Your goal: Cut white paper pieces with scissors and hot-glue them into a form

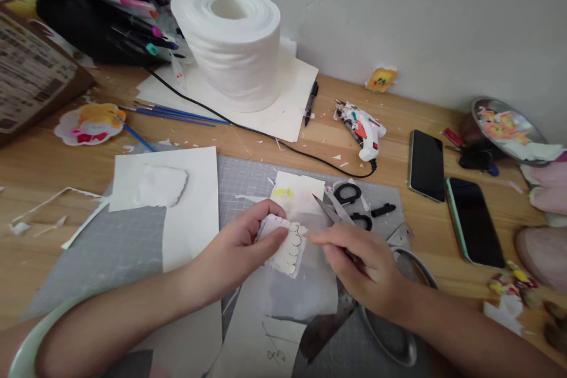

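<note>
My left hand (252, 236) pinches a small white paper piece (286, 253) between thumb and fingers. A row of scallops is drawn in dark line along its right side. Just right of that edge is my right hand (361, 266), its fingers curled and closed, the fingertips by the piece's upper right corner. Whatever those fingers hold, if anything, is hidden. Under both hands lie white paper sheets (310, 295) on a grey cutting mat (241, 180). Black-handled scissors (348, 194) lie just beyond my right hand, and larger metal-handled scissors (410, 342) lie partly beneath it.
A large white tissue roll (234, 59) stands at the back. A glue gun (361, 130) and its black cable cross the desk. Two phones (426, 165) and a metal bowl (509, 127) are on the right. A paint palette (91, 124) and brushes sit left.
</note>
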`<state>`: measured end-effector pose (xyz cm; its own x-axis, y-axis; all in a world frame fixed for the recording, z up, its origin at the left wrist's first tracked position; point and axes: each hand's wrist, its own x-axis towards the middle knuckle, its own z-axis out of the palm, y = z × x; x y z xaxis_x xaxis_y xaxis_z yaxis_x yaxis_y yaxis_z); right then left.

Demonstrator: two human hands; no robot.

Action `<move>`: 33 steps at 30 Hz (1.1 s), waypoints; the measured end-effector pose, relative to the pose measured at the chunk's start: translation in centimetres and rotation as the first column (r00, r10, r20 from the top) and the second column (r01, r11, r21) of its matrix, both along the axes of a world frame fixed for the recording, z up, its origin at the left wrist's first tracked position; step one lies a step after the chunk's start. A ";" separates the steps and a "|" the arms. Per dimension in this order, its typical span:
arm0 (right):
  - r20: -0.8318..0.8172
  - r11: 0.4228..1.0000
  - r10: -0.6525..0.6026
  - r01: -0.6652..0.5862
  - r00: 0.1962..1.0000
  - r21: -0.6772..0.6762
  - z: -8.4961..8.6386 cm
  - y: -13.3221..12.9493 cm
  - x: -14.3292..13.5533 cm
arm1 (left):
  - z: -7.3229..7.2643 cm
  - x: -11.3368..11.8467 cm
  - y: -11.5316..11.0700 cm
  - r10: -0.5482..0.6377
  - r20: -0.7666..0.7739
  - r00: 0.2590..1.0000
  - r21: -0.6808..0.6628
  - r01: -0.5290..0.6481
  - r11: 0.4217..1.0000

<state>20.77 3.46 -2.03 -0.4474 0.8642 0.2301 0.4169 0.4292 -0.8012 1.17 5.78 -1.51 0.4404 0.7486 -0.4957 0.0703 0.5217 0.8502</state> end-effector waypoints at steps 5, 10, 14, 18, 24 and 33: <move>-0.080 0.972 -0.137 0.118 0.987 -0.203 -0.2 -0.1 -0.2 | -0.1 -0.1 0.0 0.001 -0.004 1.000 -0.005 -0.001 1.000; -0.026 0.920 -0.155 0.135 0.988 -0.369 -0.3 0.5 -0.6 | -0.2 -0.3 0.0 -0.060 0.014 0.998 0.045 0.060 0.997; 0.026 0.944 -0.098 0.101 0.995 -0.315 0.2 0.9 -0.7 | -0.4 -0.4 0.1 -0.085 -0.057 0.995 0.140 0.093 0.986; 0.091 0.958 -0.065 0.088 0.994 -0.272 0.4 1.0 -0.8 | -0.6 -0.3 0.0 -0.091 -0.112 0.989 0.184 0.111 0.977; 0.135 0.969 -0.057 0.087 0.989 -0.232 0.1 0.7 -0.9 | -0.8 -0.4 -0.1 -0.098 -0.234 0.967 0.298 0.167 0.940; 0.134 0.967 -0.061 0.092 0.989 -0.238 0.3 0.8 -0.9 | -0.7 -0.4 -0.1 -0.102 -0.254 0.962 0.311 0.181 0.933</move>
